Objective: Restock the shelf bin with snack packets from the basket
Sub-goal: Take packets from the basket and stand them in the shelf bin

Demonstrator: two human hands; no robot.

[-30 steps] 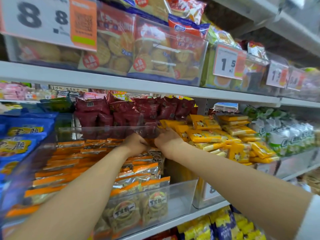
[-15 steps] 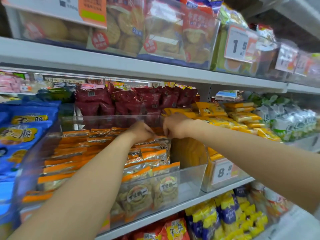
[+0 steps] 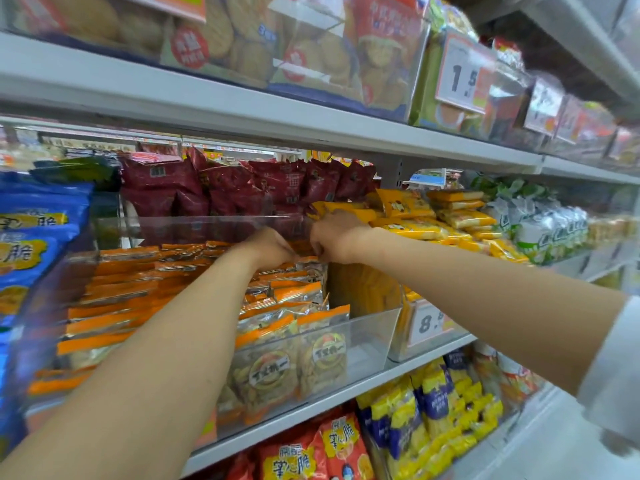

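In the head view, at the back of the clear shelf bin (image 3: 375, 341), your left hand (image 3: 268, 249) and right hand (image 3: 334, 239) are close together. The fingers curl down onto the orange-topped snack packets (image 3: 294, 296); I cannot tell whether they pinch one. Set the packets just under the grip upright against the rear wall, and do not topple the rows below your wrists. The basket is not visible.
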